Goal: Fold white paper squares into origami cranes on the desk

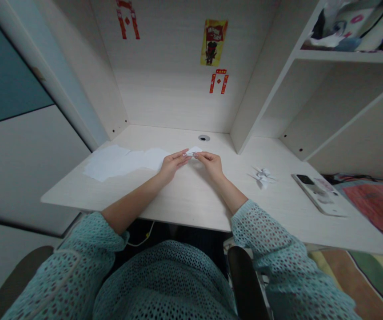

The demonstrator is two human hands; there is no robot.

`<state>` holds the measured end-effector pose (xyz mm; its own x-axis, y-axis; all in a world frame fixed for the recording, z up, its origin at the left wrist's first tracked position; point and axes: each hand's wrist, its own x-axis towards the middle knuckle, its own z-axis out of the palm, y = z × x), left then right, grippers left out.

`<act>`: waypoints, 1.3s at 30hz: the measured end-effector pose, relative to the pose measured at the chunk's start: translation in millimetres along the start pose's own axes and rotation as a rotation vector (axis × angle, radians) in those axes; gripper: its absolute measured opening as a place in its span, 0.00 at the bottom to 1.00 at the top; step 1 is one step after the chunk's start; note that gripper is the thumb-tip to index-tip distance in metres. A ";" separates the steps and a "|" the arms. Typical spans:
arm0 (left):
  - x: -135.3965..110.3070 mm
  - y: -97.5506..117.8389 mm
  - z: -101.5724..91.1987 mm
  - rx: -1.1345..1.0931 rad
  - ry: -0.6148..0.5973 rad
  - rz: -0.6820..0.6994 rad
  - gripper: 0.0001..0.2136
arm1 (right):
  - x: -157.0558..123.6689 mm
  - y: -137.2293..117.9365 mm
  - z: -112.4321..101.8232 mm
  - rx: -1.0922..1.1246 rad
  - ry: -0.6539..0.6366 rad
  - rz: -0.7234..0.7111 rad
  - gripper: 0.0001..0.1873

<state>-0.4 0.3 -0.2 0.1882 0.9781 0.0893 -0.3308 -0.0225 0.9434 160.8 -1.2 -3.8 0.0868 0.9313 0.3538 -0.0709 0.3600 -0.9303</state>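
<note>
A small piece of folded white paper [194,150] is held between my two hands above the middle of the desk. My left hand [172,163] pinches its left side with fingers pointing right. From the other side, the thumb and fingertips of my right hand [212,163] grip the paper. My fingers cover part of it, so its exact shape cannot be made out. Left of my hands, loose white paper sheets [114,161] lie spread flat on the desk. Several folded paper cranes [263,177] sit in a cluster to the right.
The pale desk [185,204] has a back wall with red and yellow stickers [214,42] and a round cable hole [204,138]. A phone [320,195] lies at the right. A shelf [351,55] holds items at upper right. A chair armrest [247,280] is below.
</note>
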 end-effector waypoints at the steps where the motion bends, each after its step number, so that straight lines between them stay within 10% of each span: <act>1: -0.1 0.2 -0.1 -0.011 -0.006 -0.001 0.14 | 0.1 0.1 -0.1 0.008 -0.003 -0.002 0.12; 22: 5.8 -7.5 -2.6 0.164 0.045 0.054 0.19 | 1.5 4.1 -0.9 -0.107 -0.039 -0.045 0.14; 39: 2.0 -6.7 1.2 0.171 0.140 0.075 0.18 | -2.3 4.9 4.4 -0.004 0.053 0.190 0.18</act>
<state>3.3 2.1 -6.0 0.0351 0.9913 0.1271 -0.1753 -0.1191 0.9773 155.9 -1.4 -8.8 0.1240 0.9782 0.1667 -0.0874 0.1782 -0.9801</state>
